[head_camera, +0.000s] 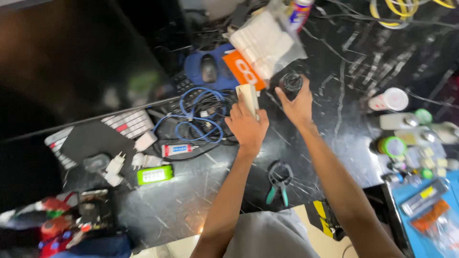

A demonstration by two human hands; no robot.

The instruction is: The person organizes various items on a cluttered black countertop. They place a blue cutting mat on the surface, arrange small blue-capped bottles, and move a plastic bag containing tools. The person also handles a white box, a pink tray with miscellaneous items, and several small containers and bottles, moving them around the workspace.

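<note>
left hand grips cream block, long axis pointing away; right hand grips black ring

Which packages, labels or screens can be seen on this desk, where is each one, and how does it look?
Orange card: behind the left hand, rectangular, white marks.
Clear bag: top centre, holding white pads.
Small tube: left of the left hand, white, red and blue label.
Green device: lower left, flat, pale label.
Spray can: top edge, colourful label.

An orange card lies beside a clear bag; a green labelled box sits left.
</note>
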